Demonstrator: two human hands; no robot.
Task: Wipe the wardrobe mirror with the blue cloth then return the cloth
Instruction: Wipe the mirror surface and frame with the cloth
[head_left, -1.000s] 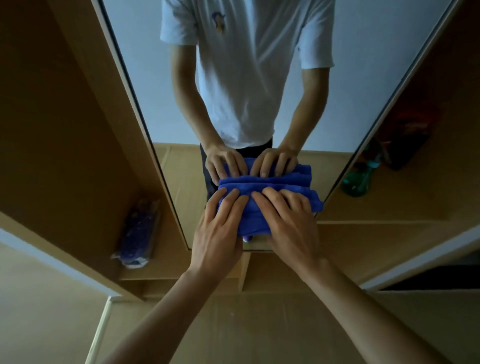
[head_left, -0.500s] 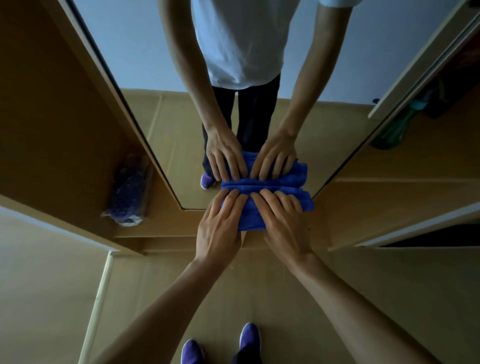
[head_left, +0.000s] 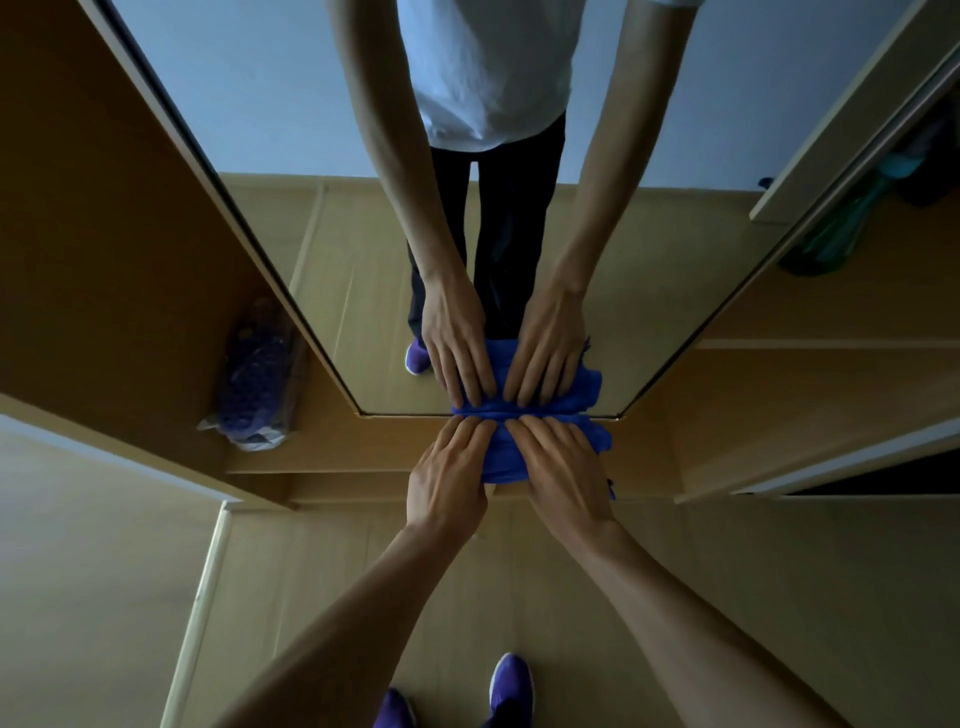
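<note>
Fingers (head_left: 470, 441) of both hands lie straight and close together, flat on the folded blue terry cloth (head_left: 501, 460), pressing it rather than gripping it. From my station I see the left hand (head_left: 447, 483) and the right hand (head_left: 563, 475) side by side. Their index fingers nearly touch over the middle of the cloth, and the fingertips reach up to the bottom edge of the tall wardrobe mirror (head_left: 358, 291).

The cloth sits right at that lower edge: its top fold meets the glass, and the rest hangs down over the pale wooden wardrobe base (head_left: 363, 447) below the mirror. A corner of cloth pokes out past the outer side of the right hand. The glass gives back 2 hands on a blue fold, fingertip to fingertip with the real ones.

To the left, in the open wardrobe compartment, a clear plastic-wrapped purple bundle (head_left: 257, 379) lies on the shelf, well apart from the cloth. To the right, a green translucent bottle (head_left: 831, 234) sits in the other compartment; I cannot make out its details. 2 purple shoes (head_left: 511, 686) stand on the light wooden floor (head_left: 311, 597) at the bottom of the view.
</note>
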